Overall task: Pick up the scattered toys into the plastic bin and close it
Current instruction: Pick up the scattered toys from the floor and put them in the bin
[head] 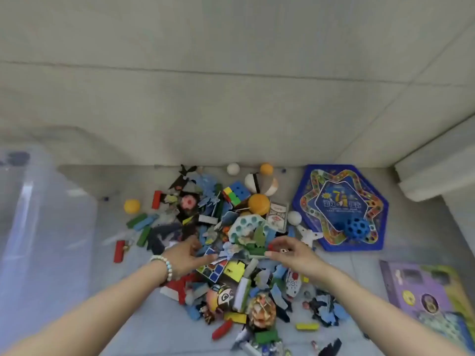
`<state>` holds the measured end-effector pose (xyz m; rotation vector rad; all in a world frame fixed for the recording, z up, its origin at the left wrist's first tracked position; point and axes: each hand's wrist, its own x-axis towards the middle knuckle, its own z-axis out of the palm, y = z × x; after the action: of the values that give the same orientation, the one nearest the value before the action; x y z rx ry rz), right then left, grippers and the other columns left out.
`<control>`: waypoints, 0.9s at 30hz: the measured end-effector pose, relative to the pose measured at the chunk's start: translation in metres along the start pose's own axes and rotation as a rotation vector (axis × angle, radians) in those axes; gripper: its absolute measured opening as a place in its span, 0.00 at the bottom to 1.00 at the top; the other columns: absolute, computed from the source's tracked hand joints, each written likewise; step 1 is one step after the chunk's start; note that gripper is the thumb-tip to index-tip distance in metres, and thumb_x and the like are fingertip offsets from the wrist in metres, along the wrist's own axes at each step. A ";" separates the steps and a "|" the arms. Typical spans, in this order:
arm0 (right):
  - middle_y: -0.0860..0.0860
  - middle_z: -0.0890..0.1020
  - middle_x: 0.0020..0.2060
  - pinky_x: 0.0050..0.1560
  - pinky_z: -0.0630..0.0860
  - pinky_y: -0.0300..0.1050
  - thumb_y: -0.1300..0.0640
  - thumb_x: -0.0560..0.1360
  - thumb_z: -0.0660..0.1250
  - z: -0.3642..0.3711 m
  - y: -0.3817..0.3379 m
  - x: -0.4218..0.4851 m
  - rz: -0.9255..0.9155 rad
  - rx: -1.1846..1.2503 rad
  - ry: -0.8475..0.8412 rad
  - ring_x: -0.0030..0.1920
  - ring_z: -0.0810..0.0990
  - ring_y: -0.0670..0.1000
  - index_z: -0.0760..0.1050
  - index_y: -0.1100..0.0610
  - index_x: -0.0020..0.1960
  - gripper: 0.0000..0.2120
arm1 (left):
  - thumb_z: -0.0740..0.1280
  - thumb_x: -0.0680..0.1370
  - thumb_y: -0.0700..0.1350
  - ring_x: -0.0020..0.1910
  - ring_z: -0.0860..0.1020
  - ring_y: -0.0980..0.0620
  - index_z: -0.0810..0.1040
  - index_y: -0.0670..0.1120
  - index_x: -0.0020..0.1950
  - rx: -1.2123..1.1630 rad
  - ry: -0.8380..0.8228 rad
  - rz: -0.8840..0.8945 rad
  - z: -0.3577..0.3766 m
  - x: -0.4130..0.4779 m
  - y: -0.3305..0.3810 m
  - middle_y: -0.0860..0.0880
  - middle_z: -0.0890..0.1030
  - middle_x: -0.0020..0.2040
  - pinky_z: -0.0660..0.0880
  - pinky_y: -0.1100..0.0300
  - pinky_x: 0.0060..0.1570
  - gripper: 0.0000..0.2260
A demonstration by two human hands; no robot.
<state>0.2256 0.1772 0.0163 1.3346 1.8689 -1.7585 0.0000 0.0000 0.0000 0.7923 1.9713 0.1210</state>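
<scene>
Toys [239,247] heaped loose on the grey floor [159,325], to the right of the plastic bin [46,214] and apart from it. Bin lid not made out, contents too blurred to tell.

Risks, judged from the heap:
- Flat puzzle bits and small blocks likely to slip out of a two-handed scoop on the way left to the bin, being thin, many and loose.
- Round pieces such as the orange ball [258,204] and the yellow ball [132,206] apt to roll off if nudged.
- Easy to overlook the blue holed ball [356,227] resting on the hexagonal game board [334,201].
- Board possibly too wide to lie flat inside, so possibly in the way of closing.

Pose: both forearms stretched forward and inward, hands apart, one on either side of the heap's middle.
- Left hand [185,255], beaded bracelet [164,265] at the wrist, fingers reaching out onto the pieces, clamped on nothing visible.
- Right hand [290,253] palm down, fingers bent over small bits. Gripping or only touching: cannot tell.
</scene>
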 end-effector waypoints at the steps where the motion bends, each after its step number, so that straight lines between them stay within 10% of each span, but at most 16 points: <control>1: 0.48 0.77 0.57 0.54 0.75 0.42 0.47 0.70 0.72 0.004 0.002 0.003 -0.003 -0.017 -0.025 0.56 0.76 0.47 0.72 0.52 0.59 0.20 | 0.60 0.69 0.71 0.57 0.76 0.49 0.68 0.48 0.66 0.031 -0.022 0.010 0.003 0.003 -0.002 0.47 0.75 0.63 0.71 0.61 0.53 0.35; 12: 0.47 0.74 0.55 0.50 0.69 0.38 0.50 0.70 0.73 0.049 -0.008 0.030 -0.162 -0.106 0.099 0.55 0.73 0.47 0.71 0.54 0.59 0.21 | 0.71 0.69 0.59 0.33 0.75 0.54 0.72 0.48 0.42 -0.206 0.065 -0.005 0.015 0.019 -0.008 0.50 0.77 0.38 0.74 0.63 0.31 0.16; 18: 0.43 0.72 0.51 0.41 0.71 0.33 0.52 0.68 0.75 0.066 -0.003 0.032 -0.204 -0.025 0.133 0.42 0.74 0.44 0.69 0.50 0.60 0.24 | 0.71 0.71 0.54 0.42 0.83 0.48 0.75 0.43 0.54 -0.433 0.088 -0.078 0.028 0.011 -0.003 0.47 0.80 0.50 0.82 0.55 0.39 0.19; 22: 0.39 0.71 0.49 0.52 0.77 0.47 0.51 0.69 0.74 0.080 0.000 0.031 -0.161 0.117 0.199 0.53 0.76 0.49 0.70 0.49 0.60 0.23 | 0.65 0.74 0.59 0.46 0.80 0.50 0.77 0.44 0.60 -0.317 0.131 -0.082 0.039 0.009 -0.002 0.47 0.81 0.54 0.77 0.62 0.45 0.23; 27: 0.47 0.79 0.51 0.53 0.79 0.51 0.56 0.68 0.75 0.100 0.003 0.039 -0.202 0.280 0.272 0.54 0.79 0.53 0.75 0.47 0.45 0.11 | 0.70 0.74 0.47 0.41 0.81 0.52 0.77 0.40 0.60 -0.824 0.110 -0.079 0.048 0.007 0.014 0.45 0.81 0.49 0.81 0.62 0.35 0.18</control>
<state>0.1667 0.1054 -0.0377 1.6047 2.0157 -2.0952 0.0434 0.0042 -0.0250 0.1659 1.8102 0.8778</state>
